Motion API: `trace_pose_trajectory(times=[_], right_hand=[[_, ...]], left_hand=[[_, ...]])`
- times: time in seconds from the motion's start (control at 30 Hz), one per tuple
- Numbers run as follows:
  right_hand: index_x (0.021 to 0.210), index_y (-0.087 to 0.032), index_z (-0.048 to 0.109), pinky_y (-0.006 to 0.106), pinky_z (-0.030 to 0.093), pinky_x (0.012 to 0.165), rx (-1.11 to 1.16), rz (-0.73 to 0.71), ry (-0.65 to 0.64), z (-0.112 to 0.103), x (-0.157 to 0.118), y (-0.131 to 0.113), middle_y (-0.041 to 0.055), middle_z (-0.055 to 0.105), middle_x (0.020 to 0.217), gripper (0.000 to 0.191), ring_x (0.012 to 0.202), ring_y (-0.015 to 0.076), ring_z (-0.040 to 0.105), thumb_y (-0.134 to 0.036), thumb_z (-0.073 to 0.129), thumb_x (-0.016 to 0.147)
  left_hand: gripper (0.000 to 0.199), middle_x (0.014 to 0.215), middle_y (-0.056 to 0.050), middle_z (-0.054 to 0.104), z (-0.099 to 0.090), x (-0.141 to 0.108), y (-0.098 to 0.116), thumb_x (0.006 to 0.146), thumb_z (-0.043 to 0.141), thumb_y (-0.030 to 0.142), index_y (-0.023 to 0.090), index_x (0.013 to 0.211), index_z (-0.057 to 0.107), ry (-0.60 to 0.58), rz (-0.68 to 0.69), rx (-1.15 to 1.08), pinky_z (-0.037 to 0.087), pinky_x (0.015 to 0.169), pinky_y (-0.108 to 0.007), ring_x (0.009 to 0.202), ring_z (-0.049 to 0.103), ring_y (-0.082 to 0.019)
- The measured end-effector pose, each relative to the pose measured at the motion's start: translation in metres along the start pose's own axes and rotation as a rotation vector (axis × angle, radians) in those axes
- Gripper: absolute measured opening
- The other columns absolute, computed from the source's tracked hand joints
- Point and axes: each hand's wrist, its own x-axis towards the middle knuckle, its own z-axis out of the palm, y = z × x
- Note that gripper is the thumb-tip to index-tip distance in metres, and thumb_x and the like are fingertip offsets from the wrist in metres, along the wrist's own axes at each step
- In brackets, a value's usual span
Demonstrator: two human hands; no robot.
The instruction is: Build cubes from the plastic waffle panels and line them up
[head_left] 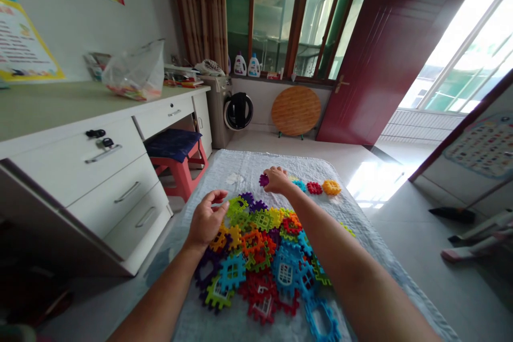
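Colourful toothed plastic pieces lie in a heap on a light grey-blue cloth. Beyond the heap, my right hand has its fingers on a small purple piece at the cloth's far part. To the right of that hand lie a blue piece, a red piece and a yellow-orange piece in a row. My left hand hovers over the heap's left edge, fingers curved and apart, holding nothing.
A white desk with drawers stands at the left, with a red stool beside it. Farther back are a washing machine, a round wooden board and a dark red door. A broom lies at the right.
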Motion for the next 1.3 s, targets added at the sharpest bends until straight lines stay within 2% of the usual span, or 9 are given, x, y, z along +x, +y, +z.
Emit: trace_pose_trajectory(times=[0.1,0.2,0.37,0.57,0.7,0.93,1.1,1.2,1.3], right_hand=[[0.102,-0.017,0.064,0.044,0.038,0.086,-0.007,-0.012,-0.063,0.008,0.009,-0.001,0.0137,0.059,0.11,0.044,0.108,0.0347,0.047,-0.034,0.073,0.062],[0.108,-0.018,0.062,0.04,0.041,0.084,0.033,-0.02,-0.083,0.005,0.016,0.005,0.0129,0.06,0.114,0.054,0.108,0.0333,0.05,-0.039,0.076,0.061],[0.125,-0.017,0.053,0.029,0.042,0.082,0.101,-0.046,-0.037,-0.014,0.023,0.024,0.0096,0.06,0.121,0.047,0.102,0.022,0.056,-0.041,0.054,0.085],[0.114,-0.02,0.062,0.035,0.042,0.081,0.045,-0.089,-0.105,0.0,0.017,0.011,0.0114,0.061,0.119,0.056,0.108,0.031,0.052,-0.041,0.075,0.063],[0.114,-0.02,0.063,0.035,0.041,0.08,0.004,-0.099,-0.122,0.012,0.016,0.002,0.0123,0.059,0.119,0.052,0.104,0.0301,0.055,-0.036,0.072,0.065],[0.112,-0.02,0.064,0.036,0.041,0.081,-0.013,-0.093,-0.126,0.01,0.023,0.004,0.0121,0.06,0.117,0.051,0.105,0.031,0.054,-0.035,0.072,0.064],[0.121,-0.02,0.059,0.038,0.042,0.083,0.016,-0.096,-0.06,0.001,0.012,-0.001,0.0138,0.056,0.124,0.061,0.111,0.0325,0.051,-0.039,0.073,0.064],[0.114,-0.017,0.063,0.033,0.042,0.08,0.065,-0.153,-0.021,-0.005,-0.003,-0.009,0.012,0.062,0.116,0.045,0.102,0.0272,0.056,-0.034,0.066,0.072],[0.101,-0.015,0.068,0.027,0.041,0.073,0.067,-0.244,-0.118,-0.004,-0.02,-0.019,0.0089,0.069,0.097,0.03,0.088,0.0217,0.06,-0.03,0.063,0.075]], left_hand=[[0.035,0.102,-0.008,0.066,0.0,0.001,-0.001,0.073,0.063,0.04,0.018,0.101,0.064,0.004,-0.002,0.003,0.05,0.08,-0.033,0.093,0.062,-0.022],[0.035,0.1,-0.008,0.067,-0.001,0.001,-0.001,0.073,0.063,0.04,0.017,0.1,0.064,0.003,-0.007,0.01,0.05,0.08,-0.033,0.092,0.062,-0.022],[0.035,0.101,-0.008,0.067,-0.003,0.002,0.001,0.074,0.062,0.04,0.017,0.1,0.063,0.009,-0.025,0.017,0.05,0.08,-0.034,0.092,0.062,-0.022],[0.033,0.101,-0.007,0.067,-0.002,0.001,-0.001,0.074,0.063,0.039,0.017,0.099,0.064,0.002,-0.016,-0.002,0.05,0.08,-0.033,0.093,0.062,-0.022],[0.032,0.097,-0.007,0.068,-0.001,0.002,-0.001,0.073,0.063,0.038,0.017,0.097,0.064,-0.003,-0.023,-0.015,0.051,0.078,-0.032,0.091,0.063,-0.022],[0.031,0.097,-0.007,0.068,-0.002,0.003,-0.003,0.075,0.061,0.037,0.017,0.098,0.063,-0.023,-0.022,-0.004,0.05,0.08,-0.034,0.091,0.063,-0.022],[0.03,0.106,-0.009,0.066,-0.003,0.005,-0.01,0.075,0.059,0.034,0.019,0.1,0.064,-0.058,0.098,0.217,0.047,0.091,-0.041,0.102,0.06,-0.025],[0.033,0.113,-0.01,0.065,-0.001,0.005,-0.015,0.075,0.06,0.035,0.02,0.103,0.065,-0.118,0.21,0.365,0.038,0.103,-0.044,0.113,0.055,-0.028],[0.037,0.124,-0.011,0.062,0.004,0.004,-0.018,0.079,0.057,0.042,0.021,0.108,0.065,-0.23,0.244,0.463,0.034,0.107,-0.047,0.121,0.05,-0.029]])
